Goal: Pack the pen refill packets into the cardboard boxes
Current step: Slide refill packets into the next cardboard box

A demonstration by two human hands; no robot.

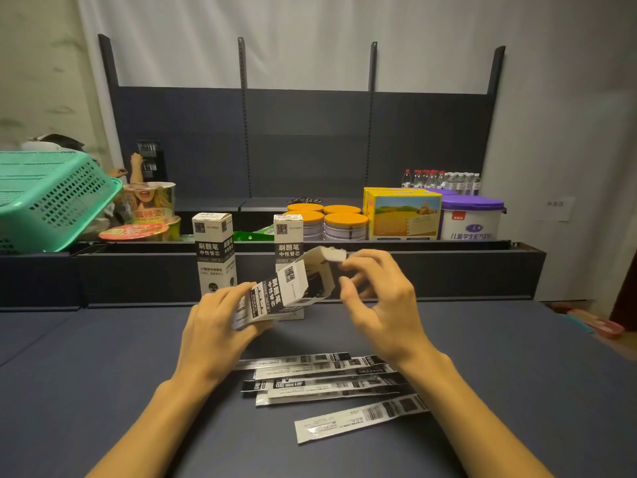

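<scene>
My left hand (213, 326) grips a white-and-black cardboard box (275, 294) by its lower end, tilted above the table with its open end up and to the right. The loosely curled fingers of my right hand (379, 305) touch the tip of the box's raised flap (331, 254). Two more such boxes stand upright behind it, one at the left (213, 250) and one at the right (287, 236). Several flat pen refill packets (327, 377) lie in a loose pile on the dark table (103, 357) under my wrists. One packet (362, 419) lies apart, nearer to me.
A dark shelf ledge runs behind the table. It carries a tipped green basket (51, 198), noodle cups (148, 201), orange-lidded tins (344, 225), a yellow carton (403, 215), a purple-lidded tub (472, 219) and water bottles (441, 181). Another person's hand (136, 160) shows at back left.
</scene>
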